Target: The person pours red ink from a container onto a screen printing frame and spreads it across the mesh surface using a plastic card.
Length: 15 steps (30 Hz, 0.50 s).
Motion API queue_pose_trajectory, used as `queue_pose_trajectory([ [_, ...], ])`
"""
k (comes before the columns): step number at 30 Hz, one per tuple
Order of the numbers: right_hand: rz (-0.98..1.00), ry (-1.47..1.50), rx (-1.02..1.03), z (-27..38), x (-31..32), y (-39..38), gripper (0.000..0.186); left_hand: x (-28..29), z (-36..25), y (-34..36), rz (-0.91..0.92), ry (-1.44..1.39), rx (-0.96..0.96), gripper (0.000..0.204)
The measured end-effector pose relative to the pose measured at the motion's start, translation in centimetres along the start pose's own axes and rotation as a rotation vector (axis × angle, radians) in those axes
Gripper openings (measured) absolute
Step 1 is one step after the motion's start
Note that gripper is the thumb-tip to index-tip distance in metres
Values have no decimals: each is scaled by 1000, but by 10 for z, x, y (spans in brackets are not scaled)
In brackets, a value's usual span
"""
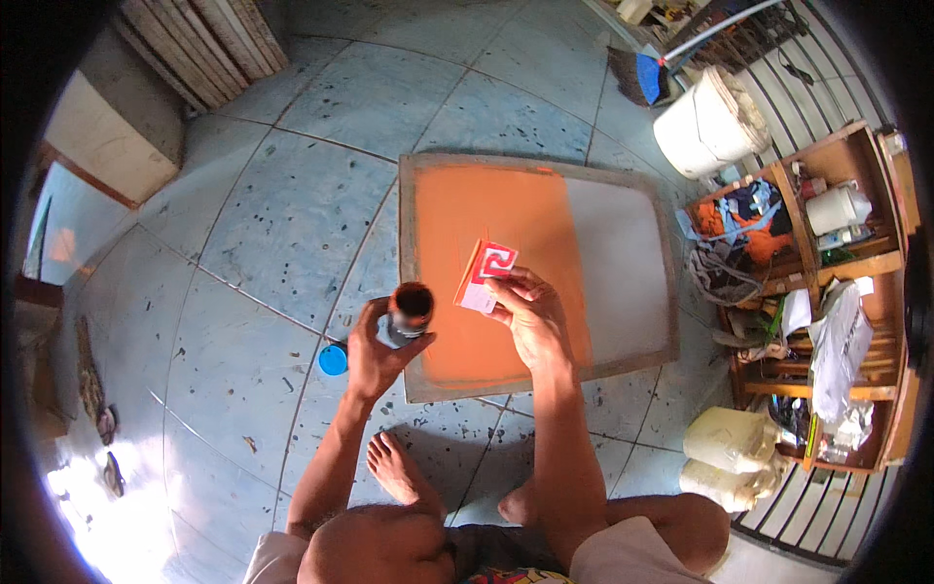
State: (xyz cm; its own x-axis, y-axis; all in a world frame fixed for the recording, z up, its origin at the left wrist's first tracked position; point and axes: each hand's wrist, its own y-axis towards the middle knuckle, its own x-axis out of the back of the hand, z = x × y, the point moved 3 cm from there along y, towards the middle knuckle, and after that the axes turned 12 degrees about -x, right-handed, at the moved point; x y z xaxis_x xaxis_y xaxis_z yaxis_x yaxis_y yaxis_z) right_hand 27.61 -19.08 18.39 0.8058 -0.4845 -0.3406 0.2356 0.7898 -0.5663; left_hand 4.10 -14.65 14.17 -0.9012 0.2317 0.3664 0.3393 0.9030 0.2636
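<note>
My left hand (pixel 372 352) is wrapped round a dark bottle (pixel 396 329), whose uncapped mouth has an orange-brown smear. In my right hand (pixel 528 317) I pinch a red and white card (pixel 486 277), with an orange coating along its left edge. Both hands are above the left half of a flat frame (pixel 410 234) that lies on the floor. Its stretched sheet is covered with an orange layer (pixel 496 204) on the left and middle, while the right part stays whitish grey. A round blue cap (pixel 333 359) lies on the floor beside the bottle.
Pale blue, spotted tiles (pixel 282 234) make up the floor. A wooden shelf (pixel 793 234) with rags and bottles stands at right, near a white bucket (pixel 708 127), a broom (pixel 640 80) and yellowish jugs (pixel 730 440). Wooden frames (pixel 199 44) lean at far left. My bare foot (pixel 401 467) is close by.
</note>
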Motion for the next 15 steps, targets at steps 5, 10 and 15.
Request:
queue_pose_trajectory([
  [5,152,-205,382,50,-27,-29,13,-16,-31,35,69,13,-110,67],
  [10,378,-271,698,82,-29,-37,19,-10,-70,53,79,-45,-145,72],
  [15,348,-555,824,99,-27,-36,23,-4,-88,58,85,-65,-158,72],
])
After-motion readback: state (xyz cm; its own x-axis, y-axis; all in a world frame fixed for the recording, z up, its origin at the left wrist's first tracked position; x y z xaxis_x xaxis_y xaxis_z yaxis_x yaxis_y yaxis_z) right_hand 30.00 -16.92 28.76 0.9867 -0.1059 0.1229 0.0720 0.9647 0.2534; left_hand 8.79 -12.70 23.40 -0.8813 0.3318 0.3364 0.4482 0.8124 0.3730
